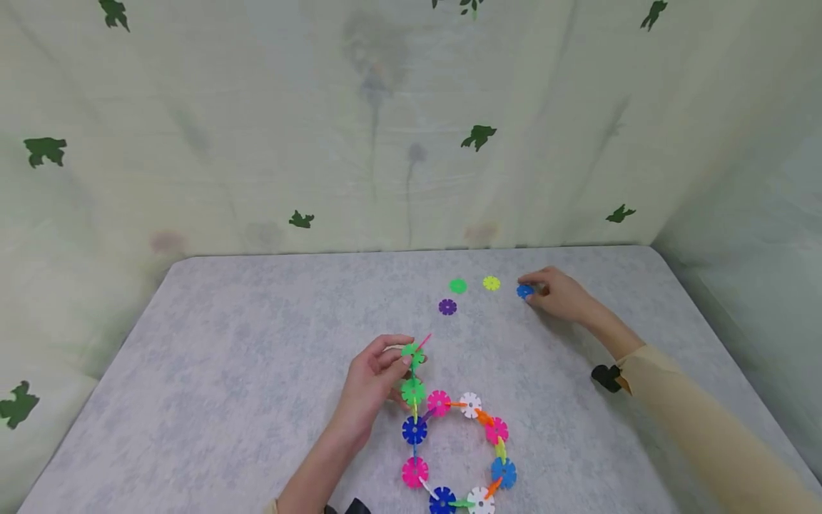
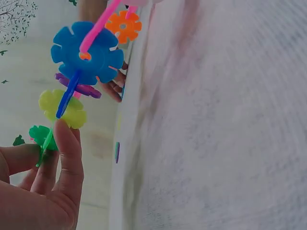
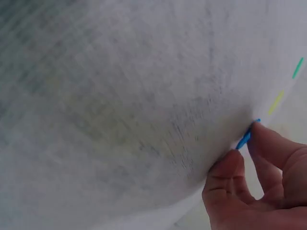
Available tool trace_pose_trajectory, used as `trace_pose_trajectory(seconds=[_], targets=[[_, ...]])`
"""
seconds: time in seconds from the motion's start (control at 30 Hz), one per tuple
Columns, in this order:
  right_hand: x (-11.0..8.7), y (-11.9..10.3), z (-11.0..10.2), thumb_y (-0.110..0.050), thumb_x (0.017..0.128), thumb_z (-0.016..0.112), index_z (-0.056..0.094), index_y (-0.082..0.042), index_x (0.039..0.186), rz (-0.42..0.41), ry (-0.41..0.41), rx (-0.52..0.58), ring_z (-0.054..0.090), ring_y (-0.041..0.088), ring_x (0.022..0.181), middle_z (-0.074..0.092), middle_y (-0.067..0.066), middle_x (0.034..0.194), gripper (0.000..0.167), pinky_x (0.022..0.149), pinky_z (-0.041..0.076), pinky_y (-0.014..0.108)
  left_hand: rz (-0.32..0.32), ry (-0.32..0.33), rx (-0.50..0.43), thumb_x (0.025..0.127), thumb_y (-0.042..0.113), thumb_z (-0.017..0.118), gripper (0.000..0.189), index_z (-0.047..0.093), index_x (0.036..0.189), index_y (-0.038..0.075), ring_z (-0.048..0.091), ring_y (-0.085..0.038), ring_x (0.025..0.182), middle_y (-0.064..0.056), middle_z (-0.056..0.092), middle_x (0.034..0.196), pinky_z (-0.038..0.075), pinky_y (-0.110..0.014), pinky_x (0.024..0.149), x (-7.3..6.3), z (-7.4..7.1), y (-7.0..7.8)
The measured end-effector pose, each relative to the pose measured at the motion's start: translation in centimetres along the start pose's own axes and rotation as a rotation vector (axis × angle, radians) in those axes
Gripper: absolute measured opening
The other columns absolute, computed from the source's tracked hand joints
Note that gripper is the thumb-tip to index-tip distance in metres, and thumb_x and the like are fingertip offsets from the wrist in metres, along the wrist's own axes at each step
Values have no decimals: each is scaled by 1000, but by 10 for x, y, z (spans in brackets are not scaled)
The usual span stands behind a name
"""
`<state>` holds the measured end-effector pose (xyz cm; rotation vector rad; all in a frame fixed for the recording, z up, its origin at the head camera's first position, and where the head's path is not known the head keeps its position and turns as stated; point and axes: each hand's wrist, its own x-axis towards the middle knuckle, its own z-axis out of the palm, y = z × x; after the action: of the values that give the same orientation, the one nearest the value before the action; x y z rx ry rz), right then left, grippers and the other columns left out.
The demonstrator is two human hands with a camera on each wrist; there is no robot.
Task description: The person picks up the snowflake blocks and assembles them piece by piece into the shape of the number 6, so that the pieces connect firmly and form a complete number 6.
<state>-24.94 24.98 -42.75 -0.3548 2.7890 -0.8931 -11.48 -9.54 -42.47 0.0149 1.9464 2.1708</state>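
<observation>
My left hand (image 1: 369, 382) pinches a green notched plastic disc (image 1: 412, 353) at the top end of a chain of interlocked discs. A pink disc (image 1: 424, 342) juts out edge-on from it. Below, the chain joins a closed ring of discs, including a pink one (image 1: 415, 472) and a light blue one (image 1: 504, 472). In the left wrist view, thumb and fingers grip the green disc (image 2: 44, 139), with yellow and blue discs (image 2: 87, 52) beyond. Toward the back right, my right hand (image 1: 560, 294) holds a loose blue disc (image 1: 524, 291) between thumb and fingers, close over the table.
Loose discs lie left of the right hand: yellow (image 1: 491, 283), green (image 1: 458, 286) and purple (image 1: 447, 307). A grey-patterned cloth covers the table (image 1: 244, 343). Behind its back edge hangs a pale curtain (image 1: 257, 128) with green leaf shapes.
</observation>
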Motion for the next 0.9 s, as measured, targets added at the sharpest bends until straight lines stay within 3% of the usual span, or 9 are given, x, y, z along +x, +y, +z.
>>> trace_pose_trajectory(seconds=[0.2, 0.37, 0.57, 0.9], targets=[[1, -1, 2, 0, 90, 67, 62, -1, 119, 40, 36, 43, 57, 33, 96, 57, 22, 119, 29, 81, 50, 44, 7, -75, 82, 100, 4, 53, 32, 63, 128, 17, 57, -21, 83, -13, 65, 110, 55, -36, 51, 1, -3, -1], [-10, -9, 5, -1, 92, 64, 69, -6, 110, 72, 116, 78, 62, 32, 100, 66, 17, 113, 19, 84, 52, 47, 18, -126, 111, 102, 2, 47, 34, 64, 127, 17, 57, -22, 83, -22, 62, 108, 56, -39, 53, 1, -4, 1], [-45, -35, 15, -4, 95, 63, 72, -8, 112, 22, 239, 174, 64, 27, 96, 70, 8, 112, 20, 78, 54, 40, 30, -153, 151, 102, 2, 46, 35, 63, 127, 19, 58, -22, 82, -25, 62, 111, 56, -38, 56, 1, -3, 2], [-102, -89, 50, -8, 92, 69, 66, -10, 120, -65, 328, 467, 65, 28, 90, 67, 5, 104, 27, 74, 57, 29, 11, -237, 145, 104, 7, 45, 32, 63, 129, 19, 54, -20, 66, -26, 59, 111, 53, -33, 47, -5, 2, 6]])
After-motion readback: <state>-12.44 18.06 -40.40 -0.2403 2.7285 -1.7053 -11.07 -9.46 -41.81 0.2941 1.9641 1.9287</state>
